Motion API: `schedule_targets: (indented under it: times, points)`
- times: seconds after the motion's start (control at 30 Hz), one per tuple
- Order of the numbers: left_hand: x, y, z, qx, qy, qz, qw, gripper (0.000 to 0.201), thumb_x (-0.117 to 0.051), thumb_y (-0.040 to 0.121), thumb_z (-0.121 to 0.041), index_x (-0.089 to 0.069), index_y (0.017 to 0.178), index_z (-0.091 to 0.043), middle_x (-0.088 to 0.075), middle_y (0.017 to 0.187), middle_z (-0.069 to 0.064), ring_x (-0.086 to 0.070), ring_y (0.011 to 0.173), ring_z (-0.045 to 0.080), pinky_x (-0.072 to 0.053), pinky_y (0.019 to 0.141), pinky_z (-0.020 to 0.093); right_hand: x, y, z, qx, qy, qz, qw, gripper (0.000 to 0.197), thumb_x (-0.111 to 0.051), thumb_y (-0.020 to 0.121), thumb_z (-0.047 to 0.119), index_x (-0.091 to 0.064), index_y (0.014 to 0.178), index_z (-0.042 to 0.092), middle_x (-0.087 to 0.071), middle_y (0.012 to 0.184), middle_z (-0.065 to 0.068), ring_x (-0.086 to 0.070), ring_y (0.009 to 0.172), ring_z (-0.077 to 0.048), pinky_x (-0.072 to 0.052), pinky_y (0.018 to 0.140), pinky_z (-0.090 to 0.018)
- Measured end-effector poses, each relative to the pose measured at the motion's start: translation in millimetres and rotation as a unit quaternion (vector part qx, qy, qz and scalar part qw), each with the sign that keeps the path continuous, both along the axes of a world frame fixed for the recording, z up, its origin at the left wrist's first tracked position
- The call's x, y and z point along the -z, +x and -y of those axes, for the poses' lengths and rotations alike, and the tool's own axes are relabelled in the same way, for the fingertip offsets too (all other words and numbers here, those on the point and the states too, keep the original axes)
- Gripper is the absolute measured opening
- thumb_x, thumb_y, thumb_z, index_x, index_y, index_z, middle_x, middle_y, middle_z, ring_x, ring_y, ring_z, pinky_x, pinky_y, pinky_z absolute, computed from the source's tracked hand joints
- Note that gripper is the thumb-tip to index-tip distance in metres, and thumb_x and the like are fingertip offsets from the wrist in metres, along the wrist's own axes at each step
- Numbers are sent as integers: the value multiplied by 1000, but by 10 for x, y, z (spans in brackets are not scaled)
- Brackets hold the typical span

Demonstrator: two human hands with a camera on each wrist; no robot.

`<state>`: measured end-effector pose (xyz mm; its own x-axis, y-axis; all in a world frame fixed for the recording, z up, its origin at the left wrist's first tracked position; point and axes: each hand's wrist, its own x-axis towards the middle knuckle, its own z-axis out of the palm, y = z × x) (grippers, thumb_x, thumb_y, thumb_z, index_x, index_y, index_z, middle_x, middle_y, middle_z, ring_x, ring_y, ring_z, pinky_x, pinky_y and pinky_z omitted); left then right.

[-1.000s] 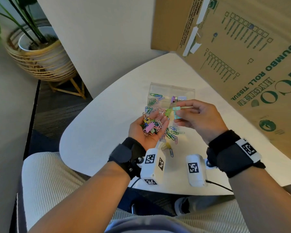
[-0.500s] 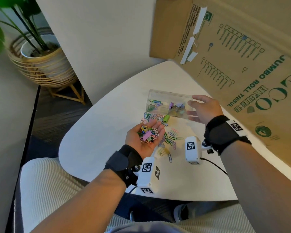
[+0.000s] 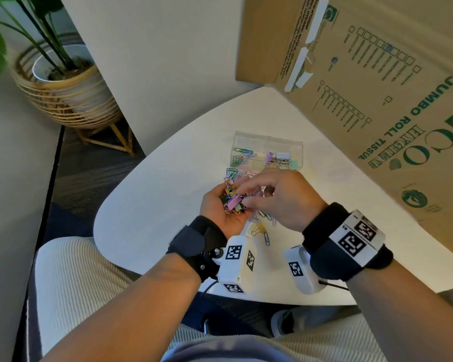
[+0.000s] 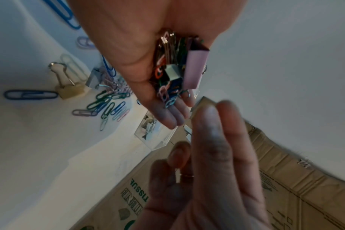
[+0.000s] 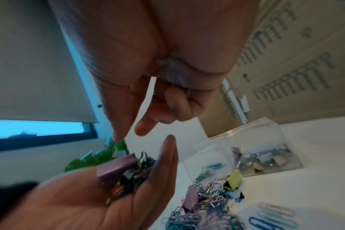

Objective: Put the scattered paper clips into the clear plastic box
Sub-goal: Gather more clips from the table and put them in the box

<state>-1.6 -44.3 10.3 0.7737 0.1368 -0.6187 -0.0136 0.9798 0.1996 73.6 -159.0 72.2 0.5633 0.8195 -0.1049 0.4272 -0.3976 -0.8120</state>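
Note:
My left hand (image 3: 216, 214) is palm up above the white table (image 3: 152, 205). A pile of coloured paper clips and binder clips (image 3: 232, 202) lies in it, with a pink binder clip (image 4: 195, 68) on top. My right hand (image 3: 280, 199) hovers over that palm and its fingertips reach the pile. In the right wrist view its thumb and forefinger (image 5: 146, 127) stand apart with nothing between them. The clear plastic box (image 3: 268, 142) stands just beyond the hands and holds some clips. More loose clips (image 3: 263, 216) lie on the table under the hands.
A large cardboard carton (image 3: 377, 87) leans over the table's right side, close to the box. A yellow binder clip (image 3: 256, 229) and a blue paper clip (image 3: 266, 239) lie near my wrists. A potted plant in a basket (image 3: 63, 84) stands on the floor at the left.
My right hand carried a green binder clip to the box, let it go there, and has come back over the pile in my left palm. The left hand has hardly moved.

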Motion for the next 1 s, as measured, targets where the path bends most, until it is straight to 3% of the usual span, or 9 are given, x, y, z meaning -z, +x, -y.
schedule_targets:
  times: [0.13,0.23,0.3,0.5,0.63,0.73,0.87,0.93,1.0]
  points:
    - [-93,-26,44,-2,-31,15,999,36,-37,97,-28,-60,93,-2,-68,72,19,-70,60,31,-59,53,34,24,-71,-70,-72,-66,110,989,33,-72,82,13,-72,111,29,-59,121,9,-48,78,10,-38,82,-18]
    - [-151,-38,72,-2,-46,25,999,36,-36,98,-28,-59,89,-2,-66,64,19,-69,54,30,-56,45,33,41,-81,-91,-87,-92,142,982,27,-69,85,16,-73,108,29,-57,123,7,-54,107,-10,-44,94,-31]
    - [-148,-46,66,-1,-43,28,999,36,-37,98,-28,-59,92,-1,-66,67,19,-69,56,30,-56,47,33,34,-88,-89,-88,-92,144,981,21,-69,86,18,-74,104,28,-58,120,6,-54,111,-14,-45,94,-35]
    - [-26,-26,20,6,-11,18,1000,38,-38,97,-28,-61,109,0,-68,93,20,-64,87,31,-57,70,35,-20,-68,-39,-6,8,36,999,17,-71,85,17,-74,100,25,-65,96,12,-54,74,2,-47,76,-19]
    - [-22,-1,52,-6,-23,27,999,37,-39,96,-24,-57,120,-1,-69,90,21,-70,73,31,-59,59,36,-45,-23,-18,52,46,-34,997,19,-70,87,19,-73,106,21,-70,92,12,-59,66,8,-47,70,-8]
    - [-49,7,66,-15,-22,28,999,33,-40,97,-22,-59,112,0,-68,85,21,-70,68,31,-58,56,36,-28,15,-2,60,41,-46,996,21,-68,90,21,-73,110,20,-66,81,23,-61,70,11,-47,73,-6]
    - [-42,14,68,-20,-17,18,999,33,-41,97,-22,-63,104,2,-68,86,21,-70,68,31,-59,58,37,15,36,7,74,41,-66,994,24,-67,91,23,-71,114,19,-65,78,21,-65,81,2,-50,84,-12]
    - [-29,12,68,-23,-17,18,999,40,-40,98,-21,-70,88,4,-69,85,21,-70,71,32,-60,63,39,11,62,9,92,63,-77,991,22,-66,91,19,-71,112,20,-67,74,15,-66,77,-2,-50,75,-10]
    - [-5,2,60,-18,-16,22,999,51,-38,99,-22,-73,73,4,-70,83,21,-70,70,32,-60,65,40,-5,98,13,126,91,-84,984,18,-66,90,15,-70,106,22,-69,73,7,-61,59,1,-45,60,-9]
